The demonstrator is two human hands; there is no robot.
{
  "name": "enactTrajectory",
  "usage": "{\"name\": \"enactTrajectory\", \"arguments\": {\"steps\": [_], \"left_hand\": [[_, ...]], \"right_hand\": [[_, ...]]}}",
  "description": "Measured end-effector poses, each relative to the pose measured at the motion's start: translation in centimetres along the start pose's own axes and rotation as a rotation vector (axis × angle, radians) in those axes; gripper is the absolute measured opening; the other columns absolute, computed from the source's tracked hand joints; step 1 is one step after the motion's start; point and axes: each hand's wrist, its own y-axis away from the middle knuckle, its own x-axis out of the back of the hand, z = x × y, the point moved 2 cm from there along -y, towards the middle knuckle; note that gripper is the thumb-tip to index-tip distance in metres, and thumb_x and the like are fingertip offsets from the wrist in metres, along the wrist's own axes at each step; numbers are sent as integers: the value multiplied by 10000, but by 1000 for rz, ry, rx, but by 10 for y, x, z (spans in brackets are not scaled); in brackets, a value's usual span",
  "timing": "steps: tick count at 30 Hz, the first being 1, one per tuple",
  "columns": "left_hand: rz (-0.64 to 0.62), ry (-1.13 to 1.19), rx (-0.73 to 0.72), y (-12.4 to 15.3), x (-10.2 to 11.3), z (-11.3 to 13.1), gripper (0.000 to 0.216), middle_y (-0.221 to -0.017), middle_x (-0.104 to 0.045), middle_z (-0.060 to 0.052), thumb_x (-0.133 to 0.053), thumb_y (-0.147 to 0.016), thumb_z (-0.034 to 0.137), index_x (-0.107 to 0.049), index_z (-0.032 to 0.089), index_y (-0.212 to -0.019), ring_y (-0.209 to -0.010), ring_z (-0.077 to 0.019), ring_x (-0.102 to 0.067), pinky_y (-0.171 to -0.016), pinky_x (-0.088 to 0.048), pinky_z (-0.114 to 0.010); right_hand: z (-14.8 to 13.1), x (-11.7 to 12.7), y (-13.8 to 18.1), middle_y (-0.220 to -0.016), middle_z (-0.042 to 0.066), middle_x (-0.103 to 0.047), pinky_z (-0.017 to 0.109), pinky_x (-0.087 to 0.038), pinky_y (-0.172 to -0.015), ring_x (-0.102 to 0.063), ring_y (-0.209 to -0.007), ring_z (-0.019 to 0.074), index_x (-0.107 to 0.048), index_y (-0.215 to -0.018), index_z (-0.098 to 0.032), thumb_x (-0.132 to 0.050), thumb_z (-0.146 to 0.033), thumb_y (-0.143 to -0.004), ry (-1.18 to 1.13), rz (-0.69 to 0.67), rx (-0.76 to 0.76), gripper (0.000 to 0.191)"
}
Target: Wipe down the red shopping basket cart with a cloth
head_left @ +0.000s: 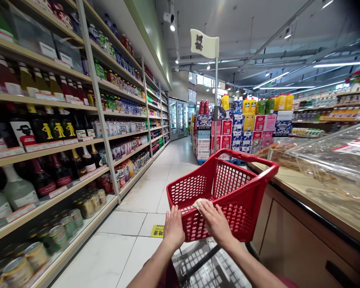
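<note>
A red plastic shopping cart (237,196) with perforated basket walls stands right in front of me. My left hand (174,230) rests against its near left corner, fingers stretched out and nothing in them. With my right hand (214,220) I press a whitish cloth (201,203) onto the near rim of the basket; the fingers cover most of the cloth. From the cart rises a pole (216,88) carrying a cream flag (204,44) with a brown bear on it. Dark metal frame parts (202,262) show below the basket.
Along the left run shelves (120,136) of bottles and cans. A wooden counter (306,228) with clear plastic covers (342,152) stands close on the right. Stacked drink cartons (243,132) are ahead, and glass-door fridges (178,116) at the aisle's end. A yellow sticker (157,231) marks the tiles.
</note>
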Motion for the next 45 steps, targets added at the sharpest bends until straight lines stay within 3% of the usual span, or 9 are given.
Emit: {"name": "enactTrajectory", "arguments": {"steps": [5,11,16,22,27,29,33,39,45], "left_hand": [[15,-26,-52,10,-2,9,634,-1432,-206,-142,-385,-690,157,-294,49,-1308,-1332,-214,-83,-1089,-48,-389],[17,-30,-24,10,-10,12,716,-1448,-147,-134,-411,-647,149,-238,39,-1332,-1334,-224,-28,-1088,-38,-393],[-21,0,-49,6,-10,15,754,-1456,-81,-138,-425,-642,179,-197,23,-1344,-1332,-235,16,-1085,-33,-399],[-31,5,-65,3,-9,17,753,-1457,-101,-111,-392,-642,172,-184,50,-1355,-1333,-216,-1,-1084,-52,-401],[-4,-19,-97,9,-11,21,777,-1458,-124,-85,-407,-627,183,-178,63,-1361,-1335,-205,-7,-1089,-37,-383],[-9,-32,-75,13,-11,25,776,-1457,-126,-94,-408,-636,194,-171,51,-1360,-1335,-216,-6,-1087,-40,-394],[-28,-48,-87,20,-7,33,740,-1449,-156,-120,-391,-662,203,-185,42,-1354,-1334,-244,-41,-1076,-17,-445],[-33,-34,-183,21,11,33,663,-1364,-364,-99,-411,-656,213,-317,112,-1305,-1292,-253,-207,-1066,-73,-445],[45,-15,-164,14,13,23,615,-1351,-384,-64,-392,-635,189,-403,136,-1248,-1306,-209,-183,-1086,-4,-399]], "right_hand": [[-3,5,-2,-1317,26,-438,405,-237,-1011,-365,-1229,170,-446,-1255,-223,-285,18,-717,22,-8,-175,611],[-32,-4,13,-1352,-38,-378,374,-189,-1039,-294,-1269,149,-387,-1288,-281,-296,29,-713,35,52,143,660],[-3,-1,7,-1339,38,-404,448,-216,-1013,-325,-1254,203,-429,-1269,-226,-255,43,-726,117,62,-209,630],[-42,-12,6,-1332,-3,-416,367,-195,-1039,-328,-1252,160,-434,-1259,-271,-362,-48,-759,5,63,197,552],[-12,-5,0,-1336,45,-405,434,-202,-1020,-339,-1247,194,-443,-1258,-216,-280,9,-746,62,41,-154,582],[-14,-6,4,-1350,37,-383,420,-222,-1012,-316,-1260,195,-418,-1276,-223,-275,14,-744,78,62,-155,599],[-25,-10,14,-1335,-2,-409,379,-197,-1034,-319,-1258,161,-419,-1270,-271,-323,-21,-750,39,83,72,585],[21,6,14,-1334,46,-409,455,-226,-1004,-343,-1245,200,-455,-1249,-222,-246,22,-742,111,28,-273,600],[-15,-6,26,-1330,5,-414,375,-234,-1015,-347,-1241,151,-457,-1241,-271,-284,4,-748,26,67,-2,591]]}}
